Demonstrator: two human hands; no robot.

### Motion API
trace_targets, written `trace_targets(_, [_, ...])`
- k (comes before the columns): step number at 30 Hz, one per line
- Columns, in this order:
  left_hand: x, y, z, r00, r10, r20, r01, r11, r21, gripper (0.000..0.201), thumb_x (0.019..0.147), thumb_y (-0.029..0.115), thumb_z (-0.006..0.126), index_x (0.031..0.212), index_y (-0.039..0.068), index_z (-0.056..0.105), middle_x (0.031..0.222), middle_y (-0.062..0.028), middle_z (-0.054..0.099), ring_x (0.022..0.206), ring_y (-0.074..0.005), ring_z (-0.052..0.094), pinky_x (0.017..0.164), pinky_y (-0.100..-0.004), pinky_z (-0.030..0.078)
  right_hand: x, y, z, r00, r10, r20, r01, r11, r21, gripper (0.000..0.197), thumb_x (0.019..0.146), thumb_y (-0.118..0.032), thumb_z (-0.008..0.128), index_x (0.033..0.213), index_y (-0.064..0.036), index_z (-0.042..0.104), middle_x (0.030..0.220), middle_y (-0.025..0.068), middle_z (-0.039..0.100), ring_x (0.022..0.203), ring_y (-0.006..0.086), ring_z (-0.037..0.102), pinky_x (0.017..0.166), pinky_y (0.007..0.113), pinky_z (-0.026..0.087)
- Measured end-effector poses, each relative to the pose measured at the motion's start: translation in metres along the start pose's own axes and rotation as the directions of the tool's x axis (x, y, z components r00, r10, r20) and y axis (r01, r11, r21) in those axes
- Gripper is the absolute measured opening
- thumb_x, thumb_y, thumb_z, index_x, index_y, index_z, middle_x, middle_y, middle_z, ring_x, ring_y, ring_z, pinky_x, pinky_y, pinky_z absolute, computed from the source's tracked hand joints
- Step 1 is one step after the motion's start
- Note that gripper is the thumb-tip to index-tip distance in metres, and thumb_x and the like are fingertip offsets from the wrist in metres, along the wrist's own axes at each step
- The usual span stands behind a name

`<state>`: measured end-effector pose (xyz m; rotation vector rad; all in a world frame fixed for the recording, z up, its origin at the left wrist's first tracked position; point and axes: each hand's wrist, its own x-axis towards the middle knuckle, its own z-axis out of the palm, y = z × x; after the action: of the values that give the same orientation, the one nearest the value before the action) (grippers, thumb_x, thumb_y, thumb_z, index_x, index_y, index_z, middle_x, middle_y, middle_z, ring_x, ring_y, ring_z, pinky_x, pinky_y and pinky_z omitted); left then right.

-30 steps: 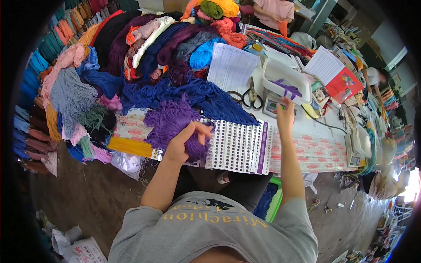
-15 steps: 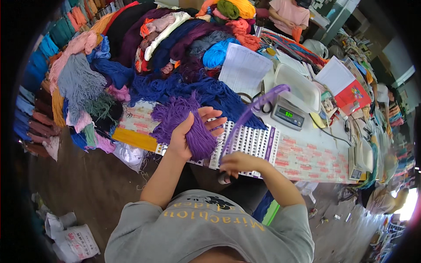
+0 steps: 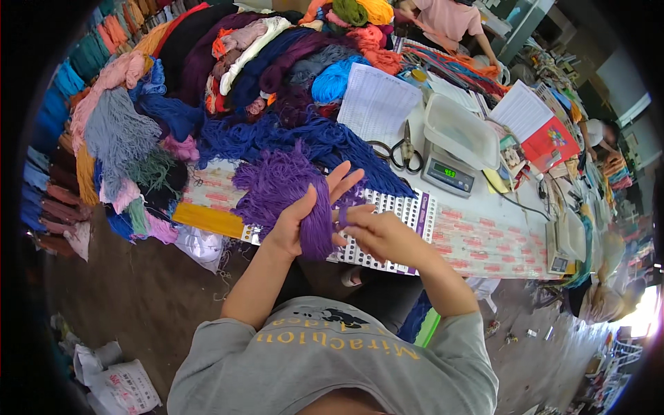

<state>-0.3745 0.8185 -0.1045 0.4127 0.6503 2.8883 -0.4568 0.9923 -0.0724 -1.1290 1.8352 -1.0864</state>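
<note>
A thick purple yarn bundle (image 3: pixel 317 225) lies across the palm of my left hand (image 3: pixel 294 220), its frayed mass fanning out to the left. My left thumb presses over it while some fingers stretch outward. Beside those fingers, my right hand (image 3: pixel 384 236) is closed on a thin end of purple yarn (image 3: pixel 344 216); how it joins the bundle is partly hidden. Both hands are above a white card with rows of holes (image 3: pixel 413 225) at the table's near edge. Navy yarn (image 3: pixel 311 142) is heaped just beyond.
Scissors (image 3: pixel 407 153) lie beside a digital scale (image 3: pixel 448 173) carrying a clear plastic tub (image 3: pixel 462 131). Printed sheets (image 3: pixel 377 97) lean on the yarn. Many-coloured hanks (image 3: pixel 256 62) pile up behind, and a co-worker in pink (image 3: pixel 453 21) handles orange strands across the table.
My right hand has come up against my left fingers. The long purple strand that trailed up to the right is now drawn in. The co-worker's arm has swung outward.
</note>
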Motion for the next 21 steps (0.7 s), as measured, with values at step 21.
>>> trace_targets(21, [-0.002,-0.015,0.009,0.919,0.249,-0.306,-0.037,0.827,0.561,0.034,0.093,0.025,0.048,0.113,0.000,0.057,0.105,-0.0046,0.055,0.099,-0.0149,0.051,0.092,-0.0281,0.038,0.012,0.002,0.027,0.764,-0.435,-0.477,0.263,0.885,-0.384,0.008,0.080,-0.002,0.062,0.084,0.0016,0.057,0.079,0.0096,0.052,0.064,0.0158,0.051,0.055,0.025,0.041])
